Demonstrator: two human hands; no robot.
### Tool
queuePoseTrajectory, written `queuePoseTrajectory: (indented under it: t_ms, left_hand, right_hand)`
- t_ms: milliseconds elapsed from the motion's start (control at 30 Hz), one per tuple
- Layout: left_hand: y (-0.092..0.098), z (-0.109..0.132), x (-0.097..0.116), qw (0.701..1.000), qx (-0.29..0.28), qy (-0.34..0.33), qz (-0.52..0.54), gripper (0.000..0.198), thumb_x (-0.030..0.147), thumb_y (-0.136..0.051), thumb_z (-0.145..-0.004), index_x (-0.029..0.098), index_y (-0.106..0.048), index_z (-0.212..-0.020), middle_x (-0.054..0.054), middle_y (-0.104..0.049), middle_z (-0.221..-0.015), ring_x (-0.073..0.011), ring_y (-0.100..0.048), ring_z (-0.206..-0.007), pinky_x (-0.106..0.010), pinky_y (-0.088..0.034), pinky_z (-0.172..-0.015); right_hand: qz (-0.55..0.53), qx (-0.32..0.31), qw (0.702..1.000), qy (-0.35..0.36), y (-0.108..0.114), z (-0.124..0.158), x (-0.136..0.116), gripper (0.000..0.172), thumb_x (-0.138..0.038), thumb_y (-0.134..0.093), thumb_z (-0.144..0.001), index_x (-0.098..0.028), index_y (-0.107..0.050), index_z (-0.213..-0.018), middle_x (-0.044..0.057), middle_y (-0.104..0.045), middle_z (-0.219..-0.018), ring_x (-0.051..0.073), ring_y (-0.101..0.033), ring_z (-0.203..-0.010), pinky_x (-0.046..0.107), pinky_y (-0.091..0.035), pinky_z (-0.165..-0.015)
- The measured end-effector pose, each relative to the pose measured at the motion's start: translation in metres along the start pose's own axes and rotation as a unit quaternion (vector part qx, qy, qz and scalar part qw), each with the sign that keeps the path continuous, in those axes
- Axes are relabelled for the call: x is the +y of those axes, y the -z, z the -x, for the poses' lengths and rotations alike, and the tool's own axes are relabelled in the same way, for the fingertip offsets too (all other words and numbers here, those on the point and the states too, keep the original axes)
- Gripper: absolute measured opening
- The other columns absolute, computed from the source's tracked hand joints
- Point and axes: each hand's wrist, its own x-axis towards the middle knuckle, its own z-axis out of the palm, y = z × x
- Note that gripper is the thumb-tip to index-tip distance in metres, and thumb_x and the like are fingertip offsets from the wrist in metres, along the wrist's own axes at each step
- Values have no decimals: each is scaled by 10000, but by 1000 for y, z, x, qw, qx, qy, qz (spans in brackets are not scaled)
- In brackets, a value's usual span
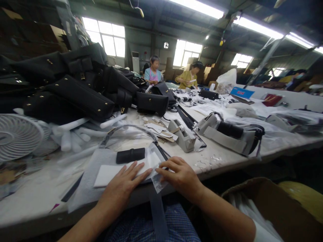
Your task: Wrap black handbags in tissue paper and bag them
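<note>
My left hand (122,186) lies flat, fingers stretched out, pressing on a white sheet (107,174) that rests on a grey wrapped item at the table's near edge. My right hand (179,175) is closed in a pinch on a small clear plastic wrapper (157,181) just right of my left fingertips. A small black leather piece (130,155) lies just beyond both hands. A grey strap (158,211) hangs from the edge down over my lap.
A grey tape dispenser (183,135) stands behind my right hand. Black handbags (75,94) are heaped at the back left, with a white fan (17,136) at the left edge. A wrapped bag (233,134) lies right. An open carton (267,208) stands at lower right. Two people work at the far end.
</note>
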Motion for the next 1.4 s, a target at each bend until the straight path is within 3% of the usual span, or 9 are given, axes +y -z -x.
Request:
queuePoseTrajectory:
  t_ms: [200,567,733,867,933,1033,1233,1367,1400]
  left_hand:
    - [-3,0,-1,1000,11,-2,10,932,-91,-346,-796,467,-75,-1492,12,-293,-1576,-277,-269,-1437,-544,-367,-1119]
    - [-3,-1,-2,1000,4,6,27,937,-82,-349,-785,477,-85,-1489,41,-284,-1579,-254,-254,-1445,-532,-353,-1128]
    - [1,-2,-3,999,0,7,40,985,-101,-350,-717,469,-129,-1490,33,-309,-1569,-258,-291,-1432,-548,-358,-1122]
    - [5,-3,-7,998,4,-2,60,906,-53,-384,-761,415,-163,-1505,10,-362,-1544,-275,-341,-1408,-547,-389,-1106]
    - [7,-3,-9,998,5,0,64,879,-43,-384,-777,401,-174,-1507,7,-372,-1539,-273,-354,-1401,-539,-400,-1102]
    - [7,-4,-9,998,2,6,64,907,-66,-363,-762,409,-161,-1507,13,-376,-1537,-257,-356,-1401,-529,-406,-1101]
    - [1,-6,-7,999,5,10,41,941,-88,-344,-757,449,-129,-1498,5,-349,-1551,-268,-327,-1416,-554,-388,-1104]
    - [-2,-6,-6,1000,2,8,26,947,-92,-351,-767,482,-126,-1486,16,-311,-1568,-270,-303,-1426,-557,-393,-1100]
    - [-1,-6,-6,1000,1,8,24,948,-93,-353,-766,483,-129,-1485,20,-307,-1570,-271,-300,-1427,-556,-394,-1100]
  right_hand:
    - [39,-81,994,68,-20,-10,13,208,-280,-634,-930,-203,-652,-1122,29,-688,-943,195,-549,-829,342,-434,-759]
    - [86,-31,996,15,-48,-1,-5,143,-196,-512,-974,-193,-610,-870,21,-583,-764,201,-465,-728,353,-344,-697]
    - [110,-73,991,16,-38,-16,-5,174,-194,-539,-964,-195,-563,-791,24,-563,-766,199,-469,-735,344,-333,-680]
    - [109,-165,978,75,-23,-41,3,18,-188,-606,-938,-182,-589,-933,30,-613,-876,206,-524,-842,333,-373,-709]
    - [116,-186,972,89,-21,-47,6,64,-186,-605,-938,-175,-593,-1000,36,-624,-899,210,-532,-840,335,-380,-686]
    - [125,-176,973,82,-29,-45,7,39,-189,-597,-940,-173,-596,-976,45,-619,-895,214,-527,-813,338,-374,-644]
    - [103,-116,988,-7,-50,-25,3,50,-186,-573,-947,-187,-588,-899,40,-600,-831,216,-507,-777,336,-388,-664]
    - [-1,-145,989,-1,-36,-23,11,25,-153,-605,-916,-172,-590,-920,51,-643,-943,209,-535,-863,319,-452,-767]
    - [-40,-163,986,3,-29,-23,14,94,-139,-628,-896,-168,-591,-978,57,-648,-1016,208,-543,-927,313,-464,-817]
